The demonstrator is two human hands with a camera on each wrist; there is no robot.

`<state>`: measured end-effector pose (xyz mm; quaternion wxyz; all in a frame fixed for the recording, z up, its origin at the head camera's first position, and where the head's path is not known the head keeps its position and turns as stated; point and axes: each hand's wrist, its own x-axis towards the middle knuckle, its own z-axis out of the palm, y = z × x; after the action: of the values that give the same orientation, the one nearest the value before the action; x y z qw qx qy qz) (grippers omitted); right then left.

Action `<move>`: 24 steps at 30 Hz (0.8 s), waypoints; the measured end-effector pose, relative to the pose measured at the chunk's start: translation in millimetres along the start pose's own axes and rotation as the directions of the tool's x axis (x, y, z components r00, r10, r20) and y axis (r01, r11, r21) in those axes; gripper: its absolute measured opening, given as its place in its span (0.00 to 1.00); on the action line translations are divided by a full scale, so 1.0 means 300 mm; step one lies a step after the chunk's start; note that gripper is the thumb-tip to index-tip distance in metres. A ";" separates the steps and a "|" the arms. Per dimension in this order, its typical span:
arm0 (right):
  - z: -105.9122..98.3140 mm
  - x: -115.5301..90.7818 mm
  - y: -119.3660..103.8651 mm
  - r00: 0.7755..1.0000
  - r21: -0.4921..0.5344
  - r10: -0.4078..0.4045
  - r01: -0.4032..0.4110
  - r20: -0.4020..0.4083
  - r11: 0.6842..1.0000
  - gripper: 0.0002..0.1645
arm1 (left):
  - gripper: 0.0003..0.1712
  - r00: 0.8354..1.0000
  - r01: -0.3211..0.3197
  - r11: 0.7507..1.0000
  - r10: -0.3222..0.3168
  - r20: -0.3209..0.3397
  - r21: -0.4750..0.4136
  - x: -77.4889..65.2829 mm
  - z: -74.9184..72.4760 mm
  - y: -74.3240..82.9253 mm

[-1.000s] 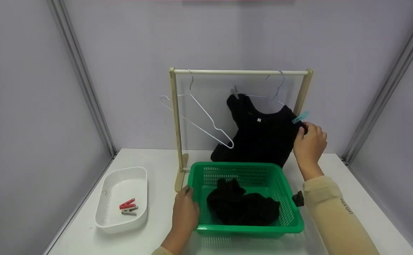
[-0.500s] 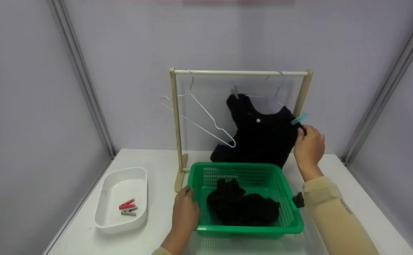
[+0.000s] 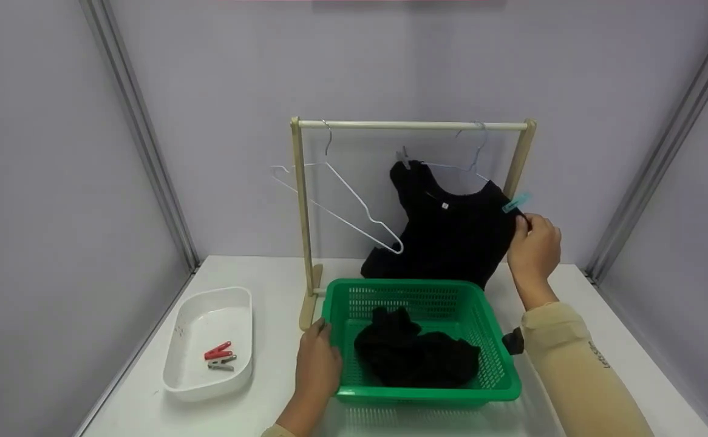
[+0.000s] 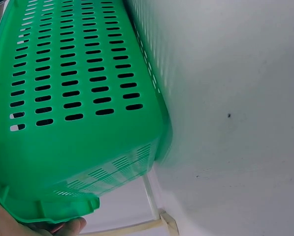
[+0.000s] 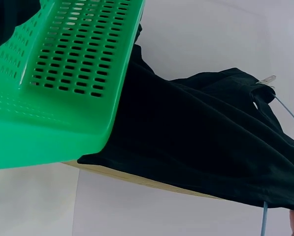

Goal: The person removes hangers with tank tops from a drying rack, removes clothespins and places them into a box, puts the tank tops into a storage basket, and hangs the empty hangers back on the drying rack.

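Blk top (image 3: 451, 237) hangs on rack (image 3: 411, 125), grey clip (image 3: 404, 160) & teal clip (image 3: 515, 203) at shoulders, so prob. nearly done; R hand (image 3: 534, 249) pinches its edge; L hand (image 3: 319, 362) has fingers curled on green basket (image 3: 427, 393) rim. To do, prob.: dark cloth (image 3: 415, 352) bunched in basket; white hanger (image 3: 352, 193) bare; red clip (image 3: 218, 352) & 2nd grey clip (image 3: 221, 365) in tray (image 3: 208, 391).

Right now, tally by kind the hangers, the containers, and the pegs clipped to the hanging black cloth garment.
Hangers, thin white hanger and thin pale blue hanger: 2
Containers, rectangular green plastic basket and shallow white rounded-corner tray: 2
Pegs, small grey peg and small teal peg: 2
Total: 6
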<state>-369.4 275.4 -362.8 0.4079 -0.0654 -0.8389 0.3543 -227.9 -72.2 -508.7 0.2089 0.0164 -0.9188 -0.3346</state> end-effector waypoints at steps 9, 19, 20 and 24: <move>-0.017 0.017 -0.024 0.999 0.034 -0.006 0.007 -0.035 0.999 0.18 | 0.21 1.000 0.012 1.000 -0.012 0.002 -0.003 0.002 -0.002 0.003; -0.028 0.036 -0.047 0.995 0.072 -0.050 0.056 -0.090 0.996 0.17 | 0.21 1.000 0.024 1.000 -0.024 0.008 -0.001 0.002 -0.002 -0.006; -0.028 0.037 -0.050 0.994 0.073 -0.053 0.060 -0.093 0.995 0.17 | 0.21 1.000 0.026 1.000 -0.026 0.008 -0.002 0.002 -0.001 -0.007; -0.031 0.039 -0.063 0.993 0.086 -0.067 0.076 -0.102 0.993 0.17 | 0.21 1.000 0.018 1.000 -0.018 0.000 0.002 0.001 -0.004 -0.012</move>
<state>-367.1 271.1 -339.2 0.4639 -0.0342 -0.8028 0.3731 -228.1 -75.7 -510.0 0.2056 0.0251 -0.9189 -0.3357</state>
